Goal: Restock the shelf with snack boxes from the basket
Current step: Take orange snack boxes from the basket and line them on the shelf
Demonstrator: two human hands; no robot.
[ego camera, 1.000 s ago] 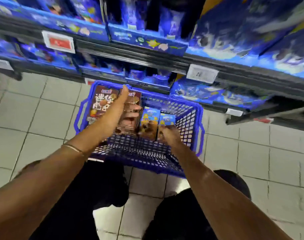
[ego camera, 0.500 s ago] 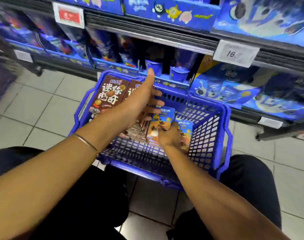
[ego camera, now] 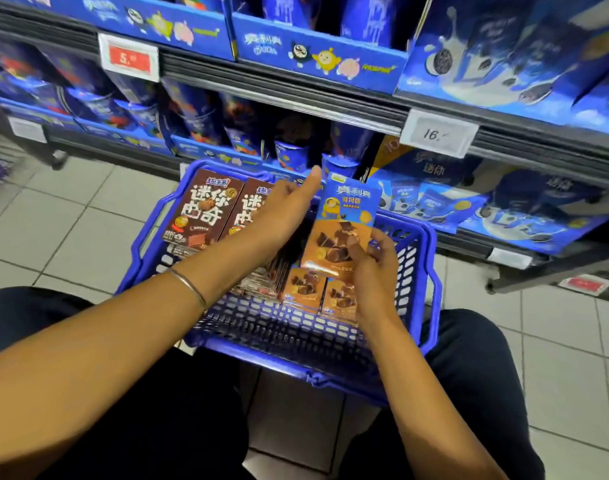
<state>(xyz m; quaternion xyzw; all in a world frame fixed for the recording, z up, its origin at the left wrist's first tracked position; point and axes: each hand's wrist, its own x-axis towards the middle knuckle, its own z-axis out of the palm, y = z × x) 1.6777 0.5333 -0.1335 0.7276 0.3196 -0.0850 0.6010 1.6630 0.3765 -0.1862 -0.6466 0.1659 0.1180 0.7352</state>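
The blue basket [ego camera: 296,365] sits between the person's knees. Brown boxes [ego camera: 202,209] stand at its far left and two orange-fronted boxes [ego camera: 303,289] lie at its right. Above these, the right hand [ego camera: 376,271] pinches a blue-and-orange snack box [ego camera: 348,220] by its lower end, with the long axis upright and the top toward the shelf [ego camera: 296,109]. The left hand [ego camera: 282,213], fingers straight, rests against the brown boxes and grasps nothing. A price tag [ego camera: 438,133] hangs on the shelf edge beyond.

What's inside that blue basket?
In the basket, brown snack boxes stand at the left and orange-and-blue boxes at the right; the right hand holds a raised box. The left hand hides some.
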